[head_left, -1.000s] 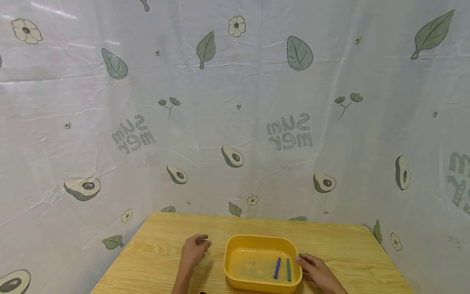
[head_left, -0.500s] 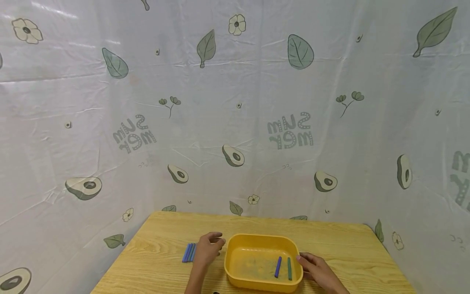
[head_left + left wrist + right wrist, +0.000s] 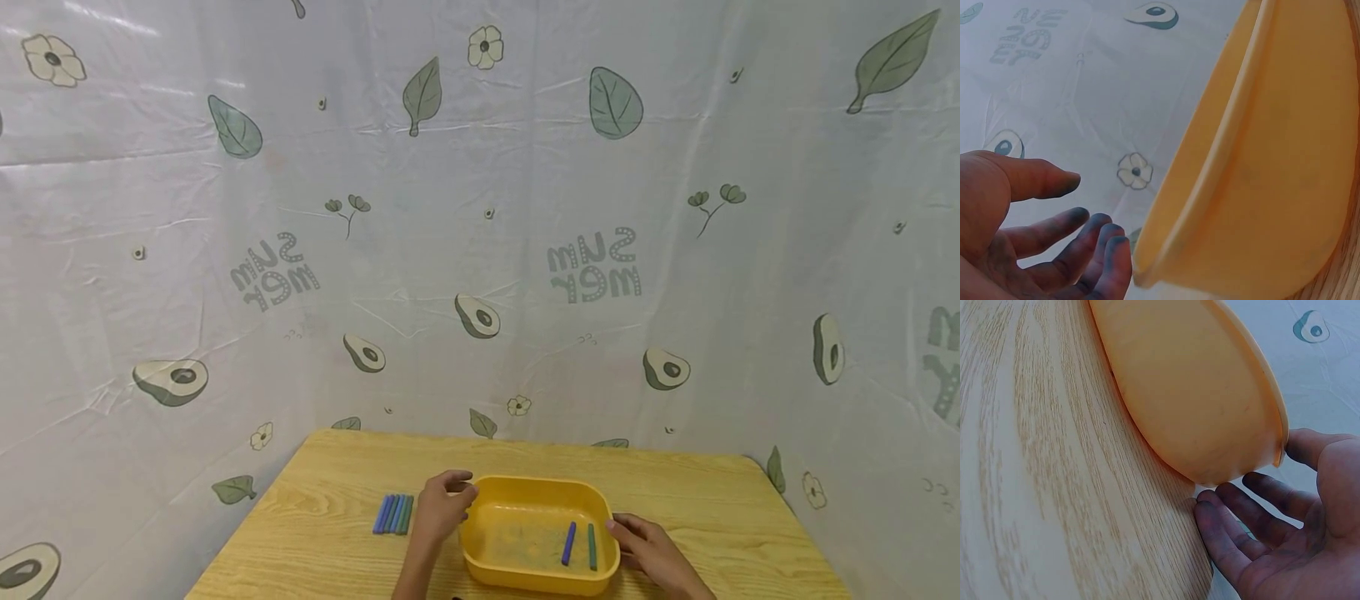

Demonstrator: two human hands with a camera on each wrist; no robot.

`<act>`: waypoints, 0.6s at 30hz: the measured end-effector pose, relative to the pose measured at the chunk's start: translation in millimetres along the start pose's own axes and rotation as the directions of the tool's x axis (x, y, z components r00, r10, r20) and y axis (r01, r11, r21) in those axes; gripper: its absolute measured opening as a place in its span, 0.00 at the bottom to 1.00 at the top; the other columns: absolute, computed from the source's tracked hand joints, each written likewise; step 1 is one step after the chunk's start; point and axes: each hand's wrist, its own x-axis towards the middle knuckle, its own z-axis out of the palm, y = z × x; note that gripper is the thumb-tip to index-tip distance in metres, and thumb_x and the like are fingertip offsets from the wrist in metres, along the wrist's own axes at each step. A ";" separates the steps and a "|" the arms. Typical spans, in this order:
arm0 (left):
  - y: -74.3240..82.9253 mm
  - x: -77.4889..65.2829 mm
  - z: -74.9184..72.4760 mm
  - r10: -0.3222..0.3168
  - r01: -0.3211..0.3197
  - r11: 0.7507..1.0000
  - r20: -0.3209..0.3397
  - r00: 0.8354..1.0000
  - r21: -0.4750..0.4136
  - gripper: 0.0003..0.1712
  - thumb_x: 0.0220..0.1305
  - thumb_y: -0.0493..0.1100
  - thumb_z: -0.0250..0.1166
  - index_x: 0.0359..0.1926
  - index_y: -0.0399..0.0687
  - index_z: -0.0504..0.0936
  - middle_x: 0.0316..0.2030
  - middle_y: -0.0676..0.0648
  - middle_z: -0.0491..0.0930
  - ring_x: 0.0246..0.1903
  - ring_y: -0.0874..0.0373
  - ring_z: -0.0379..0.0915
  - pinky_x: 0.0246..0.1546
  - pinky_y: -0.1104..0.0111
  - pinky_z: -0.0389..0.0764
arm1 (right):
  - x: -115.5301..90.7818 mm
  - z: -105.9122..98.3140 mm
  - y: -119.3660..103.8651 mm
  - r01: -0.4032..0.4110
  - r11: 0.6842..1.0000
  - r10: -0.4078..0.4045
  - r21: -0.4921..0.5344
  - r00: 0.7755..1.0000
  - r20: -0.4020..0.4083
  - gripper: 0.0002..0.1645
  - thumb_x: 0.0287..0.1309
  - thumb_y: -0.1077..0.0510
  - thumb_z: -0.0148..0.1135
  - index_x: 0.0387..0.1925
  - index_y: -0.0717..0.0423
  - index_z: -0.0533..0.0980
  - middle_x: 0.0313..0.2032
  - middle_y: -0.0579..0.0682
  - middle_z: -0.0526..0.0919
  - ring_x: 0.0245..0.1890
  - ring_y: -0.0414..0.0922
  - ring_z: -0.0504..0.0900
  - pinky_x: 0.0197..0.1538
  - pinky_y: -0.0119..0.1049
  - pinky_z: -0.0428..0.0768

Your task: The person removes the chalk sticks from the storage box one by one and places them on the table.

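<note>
A yellow plastic tub (image 3: 540, 579) stands on the table. Inside it, towards the right end, lie a purple chalk stick (image 3: 568, 543) and a green chalk stick (image 3: 592, 547). My left hand (image 3: 442, 507) is at the tub's left end, fingers loosely bent and holding nothing; the left wrist view shows bluish stains on the fingertips (image 3: 1117, 247). At the opposite end my right hand (image 3: 648, 550) holds the tub, thumb (image 3: 1307, 445) at the rim and fingers by the outer wall. Left of my left hand, several blue, purple and green chalk sticks (image 3: 393, 514) lie in a neat row.
The wooden table (image 3: 315, 517) ends at a pale printed curtain (image 3: 480, 250), which hangs behind it and along both sides. Greyish-green smears mark the tub's floor. A small dark object (image 3: 456, 597) barely shows at the bottom edge.
My left hand has moved right, from over the row of chalk sticks to the tub's left end, uncovering the row. My right hand has stayed on the tub, and the two sticks inside lie unchanged.
</note>
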 end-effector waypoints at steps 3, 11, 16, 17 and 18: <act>3.4 -0.2 8.0 -0.002 0.002 1.000 0.038 0.999 -0.009 0.20 0.71 0.40 0.71 0.59 0.34 0.85 0.45 0.39 0.86 0.40 0.47 0.87 0.37 0.57 0.92 | 0.6 -0.5 0.7 0.003 1.000 -0.003 0.003 1.000 0.005 0.48 0.85 0.42 0.49 0.76 0.86 0.53 0.69 0.80 0.71 0.61 0.60 0.86 0.59 0.50 0.89; 14.2 0.1 36.4 -0.024 0.030 0.999 0.146 0.989 -0.041 0.23 0.71 0.39 0.70 0.62 0.30 0.83 0.43 0.41 0.86 0.39 0.47 0.85 0.35 0.59 0.91 | -0.1 -1.7 -1.5 0.007 1.000 -0.007 -0.006 1.000 -0.006 0.48 0.85 0.43 0.48 0.75 0.86 0.52 0.70 0.81 0.69 0.62 0.62 0.86 0.59 0.50 0.88; 16.3 0.3 45.1 -0.039 0.048 0.997 0.155 0.987 -0.052 0.23 0.71 0.39 0.70 0.62 0.30 0.83 0.43 0.42 0.86 0.38 0.50 0.84 0.35 0.58 0.91 | 1.9 -0.1 -0.3 -0.012 1.000 0.012 -0.017 1.000 -0.012 0.50 0.85 0.43 0.48 0.75 0.88 0.51 0.71 0.84 0.66 0.64 0.66 0.83 0.60 0.52 0.88; 16.3 0.5 46.0 -0.047 0.056 0.997 0.156 0.987 -0.055 0.23 0.71 0.39 0.70 0.62 0.30 0.83 0.43 0.42 0.86 0.38 0.50 0.84 0.36 0.57 0.91 | 2.2 0.1 0.0 -0.019 1.000 0.018 -0.015 1.000 -0.015 0.50 0.85 0.43 0.48 0.75 0.88 0.50 0.71 0.84 0.65 0.64 0.67 0.83 0.60 0.52 0.88; 16.5 0.8 46.8 -0.048 0.058 0.997 0.156 0.987 -0.056 0.23 0.70 0.39 0.70 0.62 0.31 0.83 0.43 0.42 0.86 0.39 0.50 0.84 0.36 0.56 0.91 | 2.4 0.4 0.3 -0.022 1.000 0.022 -0.017 1.000 -0.018 0.50 0.85 0.43 0.48 0.74 0.89 0.50 0.71 0.84 0.65 0.64 0.67 0.82 0.60 0.52 0.88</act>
